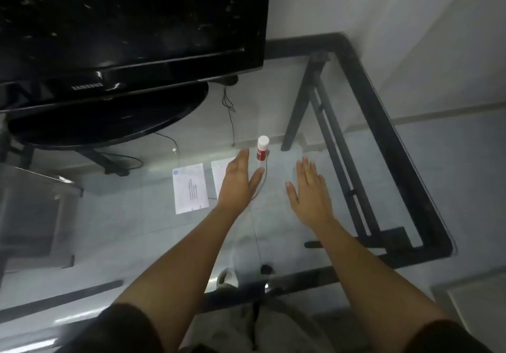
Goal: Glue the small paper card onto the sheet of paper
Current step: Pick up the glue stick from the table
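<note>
A red glue stick (262, 148) with a white cap stands upright on the glass table, just beyond my left hand. A white printed sheet of paper (190, 188) lies flat to the left. A smaller white card (219, 173) lies beside it, partly hidden under my left hand (239, 181). That hand is stretched out over the card with fingers apart and holds nothing. My right hand (309, 188) hovers flat over bare glass to the right, fingers spread, also holding nothing.
A black television (131, 32) on an oval stand (109, 122) fills the back left. The glass table has a black frame (397, 144) along its right and near edges. Thin cables (232, 117) run across the glass behind the glue stick.
</note>
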Tool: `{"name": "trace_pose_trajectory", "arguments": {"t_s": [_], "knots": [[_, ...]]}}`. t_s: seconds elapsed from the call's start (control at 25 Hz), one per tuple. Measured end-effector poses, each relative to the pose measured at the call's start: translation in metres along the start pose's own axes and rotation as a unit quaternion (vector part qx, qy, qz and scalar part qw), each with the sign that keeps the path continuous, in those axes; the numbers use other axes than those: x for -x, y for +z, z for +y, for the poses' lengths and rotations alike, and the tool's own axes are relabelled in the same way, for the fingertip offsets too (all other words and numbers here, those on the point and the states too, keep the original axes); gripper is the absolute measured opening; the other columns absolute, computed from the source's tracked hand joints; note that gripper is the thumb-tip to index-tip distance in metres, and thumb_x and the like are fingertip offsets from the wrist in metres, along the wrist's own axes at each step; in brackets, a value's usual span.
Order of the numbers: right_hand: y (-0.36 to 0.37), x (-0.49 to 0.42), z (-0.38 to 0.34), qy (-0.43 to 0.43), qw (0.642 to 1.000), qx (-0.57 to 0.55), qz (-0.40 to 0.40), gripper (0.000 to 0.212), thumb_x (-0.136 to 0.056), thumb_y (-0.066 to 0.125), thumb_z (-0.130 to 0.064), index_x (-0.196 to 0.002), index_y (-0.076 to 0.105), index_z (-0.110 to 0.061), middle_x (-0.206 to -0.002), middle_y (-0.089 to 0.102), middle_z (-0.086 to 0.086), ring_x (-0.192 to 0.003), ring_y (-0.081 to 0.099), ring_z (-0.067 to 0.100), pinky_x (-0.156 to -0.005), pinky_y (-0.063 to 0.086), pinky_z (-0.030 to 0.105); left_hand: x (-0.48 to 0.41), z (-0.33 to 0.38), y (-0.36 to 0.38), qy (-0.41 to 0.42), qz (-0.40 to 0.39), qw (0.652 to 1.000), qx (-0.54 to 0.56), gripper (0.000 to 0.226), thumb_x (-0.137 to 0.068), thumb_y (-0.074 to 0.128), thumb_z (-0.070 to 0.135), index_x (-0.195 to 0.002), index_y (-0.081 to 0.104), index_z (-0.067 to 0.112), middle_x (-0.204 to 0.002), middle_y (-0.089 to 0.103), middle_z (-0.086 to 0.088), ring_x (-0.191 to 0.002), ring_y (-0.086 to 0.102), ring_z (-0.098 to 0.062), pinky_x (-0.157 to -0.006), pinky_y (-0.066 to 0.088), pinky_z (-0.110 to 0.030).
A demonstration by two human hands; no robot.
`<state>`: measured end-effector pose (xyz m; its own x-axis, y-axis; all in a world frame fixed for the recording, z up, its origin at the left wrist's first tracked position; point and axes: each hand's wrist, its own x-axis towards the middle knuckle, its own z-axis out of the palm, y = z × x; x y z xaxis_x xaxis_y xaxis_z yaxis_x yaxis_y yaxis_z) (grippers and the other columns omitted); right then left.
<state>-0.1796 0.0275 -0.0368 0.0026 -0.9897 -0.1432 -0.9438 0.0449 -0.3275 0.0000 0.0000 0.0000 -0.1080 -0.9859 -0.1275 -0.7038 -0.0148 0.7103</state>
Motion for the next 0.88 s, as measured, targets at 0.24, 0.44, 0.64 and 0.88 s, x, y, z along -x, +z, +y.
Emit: {"name": "trace_pose_trajectory", "arguments": {"t_s": [0.24, 0.44, 0.64, 0.88], "knots": [[0.008, -0.002, 0.003, 0.011, 0.999, 0.047, -0.007, 0.063, -0.095, 0.016, -0.049, -0.144, -0.005, -0.016, -0.156, -0.005, 0.003, -0.135, -0.018, 0.012, -0.109, -0.011, 0.033, -0.031, 0.010, 0.004, -0.005, 0.050, 0.996, 0.071, 0.046, -0.088, 0.060, 0.031, -0.126, 0.046, 0.010, -0.126, 0.059, -0.012, -0.114, 0.053, -0.027, -0.088, 0.036, -0.026], [0.009, -0.003, 0.004, 0.009, 0.998, 0.065, 0.000, 0.064, -0.094, 0.015, -0.051, -0.145, -0.004, -0.017, -0.156, -0.004, 0.003, -0.135, -0.018, 0.012, -0.109, -0.012, 0.033, -0.038, 0.010, 0.005, -0.012, 0.042, 0.996, 0.082, 0.032, -0.089, 0.059, 0.025, -0.115, 0.053, 0.007, -0.118, 0.064, -0.013, -0.107, 0.057, -0.026, -0.084, 0.039, -0.027], [0.009, -0.002, 0.004, 0.004, 0.999, 0.050, 0.007, 0.063, -0.095, 0.019, -0.048, -0.145, 0.000, -0.016, -0.156, -0.001, 0.003, -0.139, -0.012, 0.015, -0.111, -0.009, 0.034, -0.034, 0.014, -0.004, 0.028, 0.035, 0.994, 0.099, 0.033, -0.095, 0.048, 0.028, -0.122, 0.052, 0.009, -0.102, 0.058, -0.008, -0.089, 0.059, -0.023, -0.079, 0.050, -0.031], [-0.027, -0.022, -0.016, 0.107, 0.942, -0.310, 0.078, 0.046, -0.093, 0.037, -0.048, -0.130, 0.044, -0.021, -0.131, 0.052, 0.000, -0.118, 0.048, 0.015, -0.096, 0.036, 0.026, -0.015, 0.012, -0.009, -0.003, 0.002, 0.985, 0.174, 0.032, -0.090, 0.057, 0.032, -0.117, 0.056, 0.016, -0.101, 0.064, -0.003, -0.078, 0.065, -0.014, -0.067, 0.048, -0.016]]}}
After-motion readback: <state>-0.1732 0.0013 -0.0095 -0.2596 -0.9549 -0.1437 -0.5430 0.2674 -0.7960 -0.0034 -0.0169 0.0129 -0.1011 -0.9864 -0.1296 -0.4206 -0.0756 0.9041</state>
